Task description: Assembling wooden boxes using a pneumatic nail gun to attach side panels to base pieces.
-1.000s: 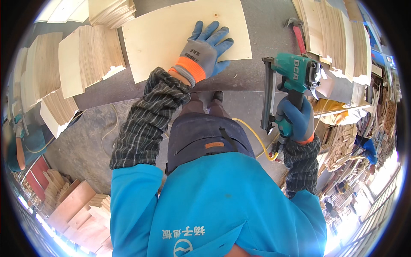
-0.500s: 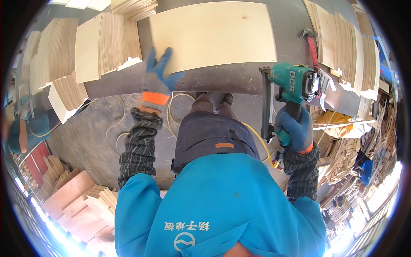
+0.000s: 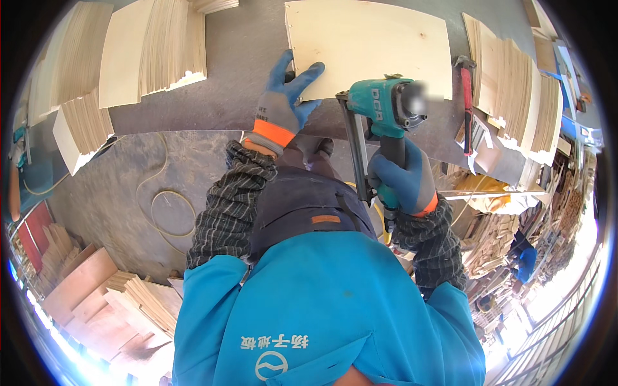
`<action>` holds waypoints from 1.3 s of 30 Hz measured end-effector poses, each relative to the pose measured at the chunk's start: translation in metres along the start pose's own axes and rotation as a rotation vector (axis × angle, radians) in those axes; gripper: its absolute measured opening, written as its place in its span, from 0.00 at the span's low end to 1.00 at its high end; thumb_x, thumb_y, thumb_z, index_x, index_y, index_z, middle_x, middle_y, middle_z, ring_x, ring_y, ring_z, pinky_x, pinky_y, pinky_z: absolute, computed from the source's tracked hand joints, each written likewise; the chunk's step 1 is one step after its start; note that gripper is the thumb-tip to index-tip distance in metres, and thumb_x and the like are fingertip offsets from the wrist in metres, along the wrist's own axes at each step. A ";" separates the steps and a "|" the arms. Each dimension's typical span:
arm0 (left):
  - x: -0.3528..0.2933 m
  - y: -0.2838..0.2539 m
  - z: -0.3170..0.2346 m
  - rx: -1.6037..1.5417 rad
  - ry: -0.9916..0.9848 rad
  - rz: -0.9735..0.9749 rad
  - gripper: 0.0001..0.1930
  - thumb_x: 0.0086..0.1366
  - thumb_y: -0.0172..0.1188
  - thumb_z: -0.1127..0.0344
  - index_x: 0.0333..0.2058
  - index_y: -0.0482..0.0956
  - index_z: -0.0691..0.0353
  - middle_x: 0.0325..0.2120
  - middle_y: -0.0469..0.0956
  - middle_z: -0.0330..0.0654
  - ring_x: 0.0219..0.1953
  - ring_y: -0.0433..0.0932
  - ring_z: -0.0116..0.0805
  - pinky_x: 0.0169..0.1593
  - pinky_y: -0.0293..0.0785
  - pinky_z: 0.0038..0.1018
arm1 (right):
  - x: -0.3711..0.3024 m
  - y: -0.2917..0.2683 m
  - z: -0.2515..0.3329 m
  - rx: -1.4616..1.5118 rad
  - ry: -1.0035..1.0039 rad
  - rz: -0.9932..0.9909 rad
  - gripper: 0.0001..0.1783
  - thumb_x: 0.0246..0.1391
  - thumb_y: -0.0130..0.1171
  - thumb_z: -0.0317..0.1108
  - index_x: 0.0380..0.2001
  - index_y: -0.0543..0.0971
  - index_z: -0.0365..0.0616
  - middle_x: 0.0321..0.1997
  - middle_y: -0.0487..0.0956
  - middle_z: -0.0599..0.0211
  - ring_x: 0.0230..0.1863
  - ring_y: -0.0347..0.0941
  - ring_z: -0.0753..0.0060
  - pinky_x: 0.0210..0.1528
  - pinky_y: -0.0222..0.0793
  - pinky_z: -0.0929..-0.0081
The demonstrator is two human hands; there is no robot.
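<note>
A pale plywood sheet [image 3: 373,45] lies flat on the dark worktable in front of me. At its left edge is my left hand [image 3: 288,96], in a blue and grey glove, with fingers spread; the thumb and index finger reach the sheet's near left corner. My right hand [image 3: 407,174], gloved the same way, is wrapped round the handle of a teal nail gun [image 3: 380,106]. The gun's body overlaps the near edge of the sheet from this view; whether it touches the wood I cannot tell.
Stacks of thin boards [image 3: 174,48] stand on the left of the table, and more board stacks [image 3: 515,83] on the right. A red-handled hammer [image 3: 466,106] lies beside the right stacks. A yellow hose [image 3: 172,193] loops on the floor. Scrap wood [image 3: 483,238] is piled at right.
The plywood sheet has shifted right on the table. My left hand has moved right along with its left edge, and my right hand has brought the nail gun left, over the sheet's near edge.
</note>
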State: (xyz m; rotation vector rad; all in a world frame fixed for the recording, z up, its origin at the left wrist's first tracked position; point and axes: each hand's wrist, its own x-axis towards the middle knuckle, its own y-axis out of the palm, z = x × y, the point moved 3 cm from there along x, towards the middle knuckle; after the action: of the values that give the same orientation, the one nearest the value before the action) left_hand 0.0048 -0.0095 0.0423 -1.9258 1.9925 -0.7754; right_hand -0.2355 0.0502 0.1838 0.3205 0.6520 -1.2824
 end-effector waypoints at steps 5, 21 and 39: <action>0.002 0.000 -0.004 0.000 -0.007 0.005 0.36 0.56 0.80 0.74 0.64 0.83 0.44 0.73 0.62 0.55 0.49 0.85 0.48 0.54 0.89 0.36 | 0.008 0.006 0.001 -0.034 0.008 0.020 0.20 0.57 0.61 0.32 0.50 0.78 0.30 0.27 0.81 0.64 0.26 0.77 0.74 0.31 0.74 0.71; 0.001 0.001 -0.002 0.000 -0.009 0.007 0.37 0.57 0.80 0.73 0.65 0.82 0.41 0.74 0.61 0.53 0.54 0.84 0.50 0.57 0.89 0.36 | 0.007 0.006 -0.002 -0.092 0.055 -0.017 0.26 0.56 0.64 0.37 0.57 0.81 0.36 0.36 0.82 0.67 0.37 0.78 0.77 0.42 0.76 0.71; 0.002 0.001 -0.007 0.031 -0.009 -0.003 0.34 0.57 0.80 0.73 0.64 0.83 0.48 0.72 0.64 0.54 0.48 0.86 0.47 0.53 0.89 0.35 | -0.004 -0.025 0.000 0.024 0.034 -0.063 0.21 0.59 0.59 0.31 0.54 0.77 0.32 0.29 0.81 0.65 0.28 0.77 0.77 0.31 0.75 0.72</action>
State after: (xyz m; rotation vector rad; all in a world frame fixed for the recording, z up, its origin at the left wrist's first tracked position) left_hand 0.0002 -0.0105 0.0479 -1.9121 1.9618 -0.7920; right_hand -0.2597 0.0463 0.1889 0.3439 0.6804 -1.3480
